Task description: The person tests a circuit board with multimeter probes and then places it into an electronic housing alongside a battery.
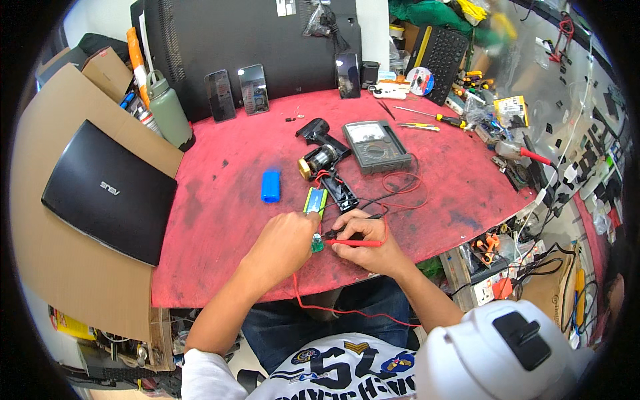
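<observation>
My left hand [283, 240] is closed, its fingertips at a small green circuit board [318, 245] near the table's front. Just beyond it lies a flat green-and-blue pack [315, 199], with red wires leading toward an opened drill [323, 155] whose motor is exposed. My right hand [367, 243] grips a red test probe [357, 243], its tip pointing left at the board. A black probe [331, 234] is held in the same fingers. Both leads belong to an analog multimeter [377, 148] beyond the hands. A blue cylindrical battery pack [271, 187] lies to the left.
A black laptop [110, 193] and a green bottle [169, 110] stand at left. Three phones lean along the back, one a dark phone [347, 75]. A yellow-black screwdriver [450, 121] and tweezers [419, 126] lie at back right. A red wire [347, 311] hangs over the front edge.
</observation>
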Demonstrator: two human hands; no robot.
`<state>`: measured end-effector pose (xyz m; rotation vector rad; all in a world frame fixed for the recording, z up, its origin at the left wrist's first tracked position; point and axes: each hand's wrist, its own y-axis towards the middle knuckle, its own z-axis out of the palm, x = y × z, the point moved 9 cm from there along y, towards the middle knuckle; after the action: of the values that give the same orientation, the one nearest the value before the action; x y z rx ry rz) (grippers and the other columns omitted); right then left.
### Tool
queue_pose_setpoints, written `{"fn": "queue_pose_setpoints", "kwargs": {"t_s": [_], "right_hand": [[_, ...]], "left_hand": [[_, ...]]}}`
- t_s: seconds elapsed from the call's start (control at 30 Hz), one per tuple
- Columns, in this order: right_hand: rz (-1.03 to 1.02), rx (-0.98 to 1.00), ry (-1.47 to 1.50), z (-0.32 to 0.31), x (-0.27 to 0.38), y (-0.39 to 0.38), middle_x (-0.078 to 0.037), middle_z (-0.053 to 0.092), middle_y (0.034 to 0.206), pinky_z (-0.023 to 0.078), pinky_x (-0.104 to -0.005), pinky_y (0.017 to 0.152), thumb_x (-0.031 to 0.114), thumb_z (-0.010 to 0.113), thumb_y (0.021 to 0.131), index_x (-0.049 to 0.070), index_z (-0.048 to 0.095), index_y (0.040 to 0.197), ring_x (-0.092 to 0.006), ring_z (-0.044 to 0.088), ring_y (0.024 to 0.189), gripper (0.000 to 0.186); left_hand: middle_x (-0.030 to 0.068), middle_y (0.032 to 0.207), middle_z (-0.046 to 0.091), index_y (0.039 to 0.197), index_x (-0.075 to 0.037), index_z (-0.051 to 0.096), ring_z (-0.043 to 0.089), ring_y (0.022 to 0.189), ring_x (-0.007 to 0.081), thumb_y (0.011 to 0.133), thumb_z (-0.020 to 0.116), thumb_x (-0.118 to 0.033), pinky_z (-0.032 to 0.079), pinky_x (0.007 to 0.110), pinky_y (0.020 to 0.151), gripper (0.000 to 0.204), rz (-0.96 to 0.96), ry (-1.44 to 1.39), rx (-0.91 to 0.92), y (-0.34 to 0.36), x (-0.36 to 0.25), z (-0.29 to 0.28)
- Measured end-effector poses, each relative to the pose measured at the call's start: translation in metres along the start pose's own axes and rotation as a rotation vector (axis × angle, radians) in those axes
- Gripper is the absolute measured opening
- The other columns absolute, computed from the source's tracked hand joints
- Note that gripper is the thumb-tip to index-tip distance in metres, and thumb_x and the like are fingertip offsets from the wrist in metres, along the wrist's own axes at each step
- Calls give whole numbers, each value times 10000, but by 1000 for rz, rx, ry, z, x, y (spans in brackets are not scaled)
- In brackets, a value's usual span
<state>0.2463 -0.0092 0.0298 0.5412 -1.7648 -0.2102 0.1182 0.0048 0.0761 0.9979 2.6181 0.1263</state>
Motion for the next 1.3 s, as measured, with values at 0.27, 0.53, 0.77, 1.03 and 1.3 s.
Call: {"fn": "queue_pose_setpoints", "kwargs": {"t_s": [0.27, 0.53, 0.77, 1.03, 1.3], "right_hand": [[-12, 15, -12, -1, -5, 0, -111, 659, 1028, 500, -339, 848, 64, 794, 753, 17, 662, 800, -192, 641, 970, 148], [-8, 29, -1, -1, -5, -1, -91, 663, 1056, 494, -321, 849, 53, 818, 757, 43, 678, 820, -162, 624, 988, 154], [7, 29, 16, -1, -6, 0, -103, 662, 1054, 493, -328, 850, 56, 820, 742, 37, 678, 814, -183, 629, 995, 160], [-36, 18, -9, -2, -3, -1, -110, 666, 1053, 494, -334, 845, 65, 815, 741, 37, 678, 821, -191, 633, 988, 161], [-17, 21, -11, -1, -2, -1, -114, 667, 1056, 490, -335, 856, 57, 818, 739, 30, 674, 825, -192, 631, 1002, 169]], "left_hand": [[278, 803, 655, 948, 29, 652, 648, 807, 465, 784, 609, -4, 504, 537, 720, 173, -32, -145, 13, 1, 5, -2], [254, 866, 677, 957, 29, 680, 664, 840, 437, 841, 623, -8, 513, 495, 722, 134, -36, -219, 42, 3, 17, 4], [199, 843, 693, 971, 13, 718, 684, 782, 350, 842, 695, -63, 520, 408, 709, 152, -75, -456, -47, -6, 33, 4], [191, 894, 699, 937, 25, 724, 687, 807, 332, 823, 733, -87, 525, 399, 735, 160, -49, -437, -95, -9, 31, 5], [201, 884, 697, 922, 35, 721, 680, 803, 357, 834, 742, -112, 522, 406, 731, 173, -59, -415, -94, -9, 32, 7]]}}
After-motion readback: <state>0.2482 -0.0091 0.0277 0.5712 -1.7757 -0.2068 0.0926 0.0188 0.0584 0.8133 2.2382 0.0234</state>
